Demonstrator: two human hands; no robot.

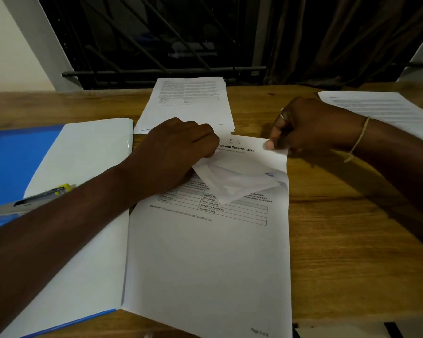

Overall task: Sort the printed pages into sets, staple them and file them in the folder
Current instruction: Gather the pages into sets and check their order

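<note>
A set of printed pages (205,259) lies in front of me on the wooden table, its top sheets folded down from the upper edge. My left hand (174,152) grips the folded-back sheets at the upper left of the set. My right hand (303,128) pinches the upper right corner of the page headed "Internship Documentation". An open blue folder (15,157) with white sheets in it lies at the left. On the folder rests a grey and yellow stapler (29,200), partly hidden by my left forearm.
A second stack of printed pages (188,103) lies at the table's far edge, just beyond my hands. A third stack (386,111) lies at the far right. Behind the table are a dark barred window and a curtain.
</note>
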